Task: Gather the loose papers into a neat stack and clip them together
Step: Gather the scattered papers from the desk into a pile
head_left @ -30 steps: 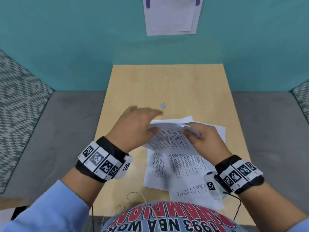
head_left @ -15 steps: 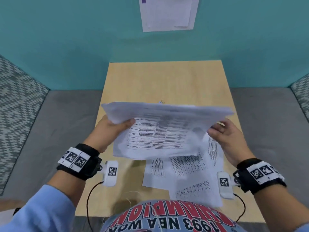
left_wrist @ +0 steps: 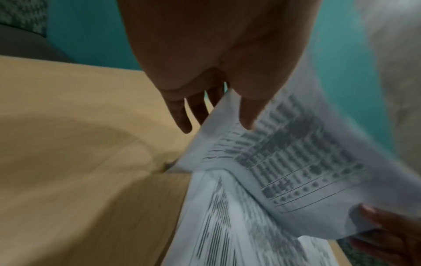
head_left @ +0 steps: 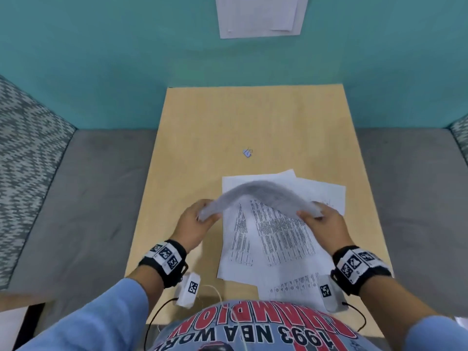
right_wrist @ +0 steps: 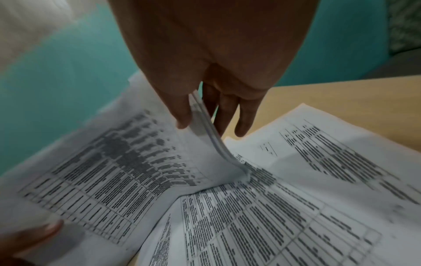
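the left hand (head_left: 193, 225) pinches the left edge of a bundle of printed sheets (head_left: 258, 196), thumb on the near face and fingers behind, and the right hand (head_left: 323, 225) pinches the right edge the same way, so the bundle arches up between them, blurred along its top. the right wrist view shows several sheet edges stacked between thumb and fingers (right_wrist: 227, 115), and the bundle's lower corner touches the loose papers (head_left: 273, 239) below. those papers lie fanned and overlapping on the near half of the wooden table (head_left: 202, 127), one corner sticking out toward the right edge and the nearest sheet reaching the near edge by the person's shirt. a small binder clip (head_left: 247, 152) sits alone on bare wood, beyond the far edge of the papers and apart from them. the far half of the table and a strip along its left side are open wood, bounded by the teal wall (head_left: 101, 59) at the far end.
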The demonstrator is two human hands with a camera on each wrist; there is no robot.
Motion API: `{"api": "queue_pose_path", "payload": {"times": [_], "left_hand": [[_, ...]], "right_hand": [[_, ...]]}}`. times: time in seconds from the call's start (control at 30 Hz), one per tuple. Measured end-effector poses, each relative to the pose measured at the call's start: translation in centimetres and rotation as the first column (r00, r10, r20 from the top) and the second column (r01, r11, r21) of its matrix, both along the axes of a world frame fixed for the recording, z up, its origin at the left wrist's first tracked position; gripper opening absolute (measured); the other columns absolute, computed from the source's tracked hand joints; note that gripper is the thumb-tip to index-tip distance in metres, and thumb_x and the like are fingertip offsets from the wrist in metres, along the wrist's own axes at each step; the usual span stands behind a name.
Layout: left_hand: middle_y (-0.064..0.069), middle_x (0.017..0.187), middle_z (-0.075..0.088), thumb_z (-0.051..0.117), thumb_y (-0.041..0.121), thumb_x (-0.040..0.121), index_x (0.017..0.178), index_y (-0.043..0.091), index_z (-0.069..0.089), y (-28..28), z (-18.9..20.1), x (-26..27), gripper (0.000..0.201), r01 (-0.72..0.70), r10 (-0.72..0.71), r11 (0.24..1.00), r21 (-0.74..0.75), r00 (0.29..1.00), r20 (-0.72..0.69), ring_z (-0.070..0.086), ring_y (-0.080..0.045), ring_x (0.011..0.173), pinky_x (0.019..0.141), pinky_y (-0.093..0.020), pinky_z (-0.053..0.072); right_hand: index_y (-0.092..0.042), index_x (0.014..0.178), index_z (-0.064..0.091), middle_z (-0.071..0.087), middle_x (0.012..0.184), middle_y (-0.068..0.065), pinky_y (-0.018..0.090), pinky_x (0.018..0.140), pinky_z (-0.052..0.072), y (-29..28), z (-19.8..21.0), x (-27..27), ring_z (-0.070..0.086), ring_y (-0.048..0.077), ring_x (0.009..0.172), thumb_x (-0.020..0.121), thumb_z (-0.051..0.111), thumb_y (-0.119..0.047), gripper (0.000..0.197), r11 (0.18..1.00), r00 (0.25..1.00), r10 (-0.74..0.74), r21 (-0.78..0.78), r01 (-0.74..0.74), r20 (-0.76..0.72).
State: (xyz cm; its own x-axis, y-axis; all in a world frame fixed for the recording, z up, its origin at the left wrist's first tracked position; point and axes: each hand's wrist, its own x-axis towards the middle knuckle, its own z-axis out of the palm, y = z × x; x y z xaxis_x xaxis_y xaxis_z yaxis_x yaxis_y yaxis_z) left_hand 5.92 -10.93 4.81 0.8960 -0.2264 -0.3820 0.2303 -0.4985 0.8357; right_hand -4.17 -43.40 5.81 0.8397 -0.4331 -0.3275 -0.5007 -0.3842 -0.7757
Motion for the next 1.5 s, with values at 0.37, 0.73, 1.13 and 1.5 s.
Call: {"api": "queue_pose_path", "payload": {"times": [0.37, 0.73, 1.13, 1.5], "left_hand": [[0.009, 0.12, 0.076, 0.069, 0.034, 0.101, 0.13, 0.025, 0.071, 0.6, -0.5, 0.5, 0.031, -0.149, 0.15, 0.988, -0.029, 0.987, 0.06, 0.071, -0.008, 0.111, 0.097, -0.031, 0.056], [0.005, 0.085, 0.075, 0.063, 0.03, 0.104, 0.104, 0.038, 0.064, 0.7, 0.3, 0.4, 0.009, -0.166, 0.16, 0.986, 0.029, 0.974, 0.163, 0.066, 0.003, 0.072, 0.074, -0.031, 0.053], [0.004, 0.102, 0.074, 0.059, 0.025, 0.106, 0.109, 0.024, 0.063, 0.9, 2.7, 1.0, 0.005, 0.033, -0.073, 0.991, 0.128, 0.944, 0.322, 0.069, -0.016, 0.092, 0.073, -0.032, 0.051], [0.016, 0.118, 0.072, 0.06, 0.021, 0.102, 0.127, 0.031, 0.063, -2.3, 12.9, 1.5, 0.026, 0.323, -0.475, 0.88, 0.349, 0.621, 0.623, 0.068, -0.01, 0.105, 0.087, -0.032, 0.055]], "right_hand": [[-0.034, 0.109, 0.067, 0.073, 0.087, -0.016, 0.007, 0.058, 0.047, 0.9, 1.2, 0.0, 0.066, -0.012, 0.073, 0.103, 0.062, -0.032, 0.008, 0.998, 0.978, -0.041, -0.045, 0.052, 0.205], [-0.029, 0.108, 0.067, 0.072, 0.084, -0.008, 0.01, 0.058, 0.049, 0.8, 1.5, -0.3, 0.069, 0.007, 0.068, 0.101, 0.065, -0.028, 0.007, 0.996, 0.986, -0.061, -0.055, 0.07, 0.155], [-0.028, 0.122, 0.068, 0.072, 0.12, -0.012, 0.038, 0.102, 0.052, 0.3, 4.5, 0.9, 0.065, 0.012, 0.114, 0.09, 0.079, -0.028, 0.034, 0.977, 0.975, 0.066, -0.213, -0.02, 0.213], [-0.029, 0.105, 0.079, 0.069, 0.069, -0.018, 0.022, 0.063, 0.048, 6.1, 7.7, 3.6, 0.062, -0.004, 0.066, 0.095, 0.066, -0.008, 0.026, 0.833, 0.839, 0.501, -0.379, -0.402, 0.211]]}}
